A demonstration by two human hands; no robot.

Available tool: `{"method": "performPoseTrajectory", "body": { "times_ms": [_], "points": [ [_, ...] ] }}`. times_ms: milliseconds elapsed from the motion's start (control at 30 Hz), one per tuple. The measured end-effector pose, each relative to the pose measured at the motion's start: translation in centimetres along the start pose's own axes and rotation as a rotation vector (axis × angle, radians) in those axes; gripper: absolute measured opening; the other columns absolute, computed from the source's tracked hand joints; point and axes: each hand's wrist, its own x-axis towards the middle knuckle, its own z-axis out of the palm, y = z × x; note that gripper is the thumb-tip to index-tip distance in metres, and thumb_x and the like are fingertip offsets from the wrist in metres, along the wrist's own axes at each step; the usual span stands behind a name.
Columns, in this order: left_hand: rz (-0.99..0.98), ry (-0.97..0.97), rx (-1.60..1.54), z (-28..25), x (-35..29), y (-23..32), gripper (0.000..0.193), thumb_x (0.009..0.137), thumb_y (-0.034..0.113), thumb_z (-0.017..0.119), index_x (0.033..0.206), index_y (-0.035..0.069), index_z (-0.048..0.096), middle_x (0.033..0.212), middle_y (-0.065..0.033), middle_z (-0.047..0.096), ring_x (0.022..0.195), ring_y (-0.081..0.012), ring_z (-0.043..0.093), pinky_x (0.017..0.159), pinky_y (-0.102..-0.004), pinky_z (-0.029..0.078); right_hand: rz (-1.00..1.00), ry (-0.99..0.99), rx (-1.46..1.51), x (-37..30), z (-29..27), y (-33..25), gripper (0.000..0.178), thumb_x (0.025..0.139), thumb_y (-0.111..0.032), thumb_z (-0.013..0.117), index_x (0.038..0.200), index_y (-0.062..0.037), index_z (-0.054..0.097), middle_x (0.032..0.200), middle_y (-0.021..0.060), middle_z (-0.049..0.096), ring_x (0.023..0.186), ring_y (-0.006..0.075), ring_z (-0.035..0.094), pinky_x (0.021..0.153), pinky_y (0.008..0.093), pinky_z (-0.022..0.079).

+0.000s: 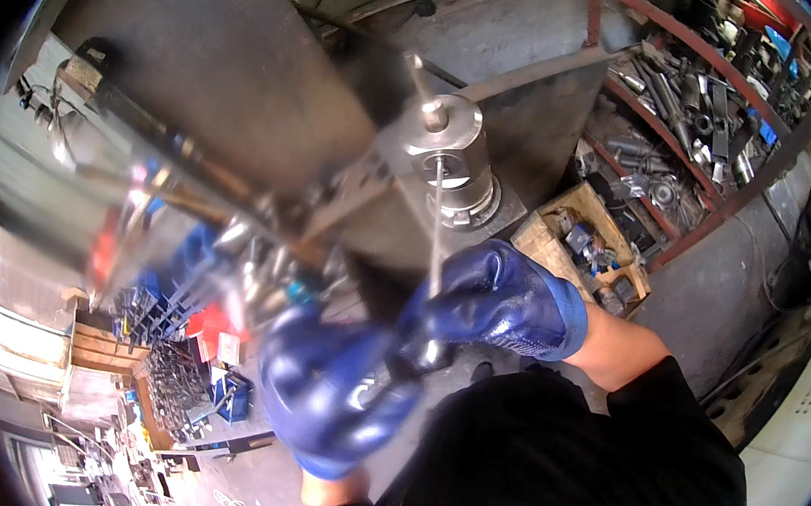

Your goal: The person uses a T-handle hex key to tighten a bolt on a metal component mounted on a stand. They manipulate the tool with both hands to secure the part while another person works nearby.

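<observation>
Both my hands wear blue coated gloves. My right hand (505, 302) is closed around a thin metal rod (438, 235). The rod slants away from me, its far end at the side opening of an upright steel cylinder (461, 143). A stepped pin (429, 102) stands on top of the cylinder. My left hand (335, 384), smeared by motion, is beside the right one, near the rod's close end. Its fingers are too blurred to read. A shiny round metal end (431, 352) shows between the two gloves.
Right of the cylinder is a wooden box (640, 273) of small parts. Beyond it, a red metal frame (690, 45) borders a heap of metal parts (677, 106). Blurred tools and a bench with blue bins (231, 398) lie left. A large metal plate (207, 56) rises far left.
</observation>
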Motion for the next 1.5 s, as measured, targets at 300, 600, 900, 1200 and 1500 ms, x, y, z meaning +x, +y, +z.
{"method": "performPoseTrajectory", "body": {
  "times_ms": [300, 600, 900, 1200, 1500],
  "points": [
    [0.296, -0.072, 0.425, 0.6, 0.1, 1.6, 0.035, 0.073, 0.015, 0.084, 0.106, 0.021, 0.079, 0.103, 0.0038, 0.062, 0.090, -0.0182, 0.059, 0.074, -0.0340, 0.046, 0.034, 0.083, -0.089, 0.0, -0.4, 0.1, 0.035, 0.090, -0.021, 0.083, 0.113, 0.0043, 0.074, 0.103, 0.0124, 0.078, 0.095, 0.0163, 0.073, 0.088, 0.0320, 0.058],
    [-0.259, -0.033, -0.313, 2.8, -0.6, 2.4, 0.023, 0.096, 0.010, 0.071, 0.118, 0.004, 0.066, 0.105, -0.0084, 0.069, 0.084, -0.0161, 0.067, 0.070, -0.0319, 0.053, -0.106, 0.139, -0.335, 1.1, 1.4, -0.9, 0.032, 0.102, -0.024, 0.066, 0.120, 0.0011, 0.072, 0.108, 0.0099, 0.075, 0.096, 0.0159, 0.070, 0.087, 0.0300, 0.054],
    [-0.548, -0.051, -0.842, 3.3, -1.6, 3.2, 0.025, 0.097, 0.018, 0.072, 0.112, -0.003, 0.074, 0.099, -0.0158, 0.077, 0.081, -0.0221, 0.075, 0.074, -0.0325, 0.059, -0.050, 0.054, -0.261, 0.7, 0.4, -1.6, 0.038, 0.104, -0.031, 0.060, 0.112, 0.0038, 0.073, 0.095, 0.0107, 0.076, 0.081, 0.0142, 0.070, 0.074, 0.0272, 0.055],
    [-0.146, -0.064, -0.371, 3.3, -0.8, 1.8, 0.027, 0.083, 0.008, 0.077, 0.109, 0.002, 0.078, 0.088, -0.0095, 0.079, 0.073, -0.0257, 0.074, 0.069, -0.0364, 0.056, -0.163, 0.130, -0.637, 0.9, -0.1, -1.4, 0.041, 0.109, -0.031, 0.051, 0.109, 0.0026, 0.074, 0.078, 0.0085, 0.072, 0.067, 0.0128, 0.069, 0.063, 0.0237, 0.052],
    [-0.175, -0.188, 0.011, 2.3, -3.1, 2.2, 0.049, 0.083, 0.011, 0.078, 0.131, 0.006, 0.069, 0.109, -0.0096, 0.074, 0.091, -0.0259, 0.072, 0.076, -0.0379, 0.058, 0.024, 0.273, -0.351, 1.5, 0.3, -0.9, 0.041, 0.108, -0.034, 0.054, 0.108, 0.0005, 0.076, 0.080, 0.0079, 0.074, 0.068, 0.0110, 0.066, 0.063, 0.0248, 0.050]
  ]
}}
